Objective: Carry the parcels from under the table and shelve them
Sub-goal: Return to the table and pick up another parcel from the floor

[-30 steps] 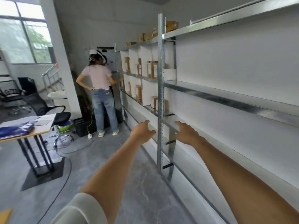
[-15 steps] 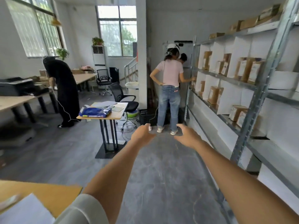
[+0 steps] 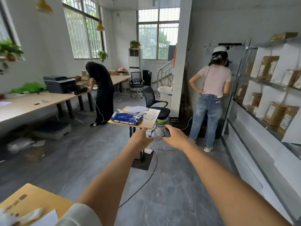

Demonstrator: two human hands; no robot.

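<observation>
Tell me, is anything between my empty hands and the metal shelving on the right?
Nothing visible blocks it: bare grey floor separates both hands, left and right, from the metal shelving.

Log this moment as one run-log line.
left hand: empty, outstretched | right hand: empty, outstretched | parcels: on shelf, none carried | facing: small table

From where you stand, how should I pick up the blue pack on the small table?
Probably take the blue pack by its two short ends, coming from the near edge of the small table. It lies flat along that edge with nothing in front of it, and the papers sit behind. The left hand and right hand both look empty.
</observation>
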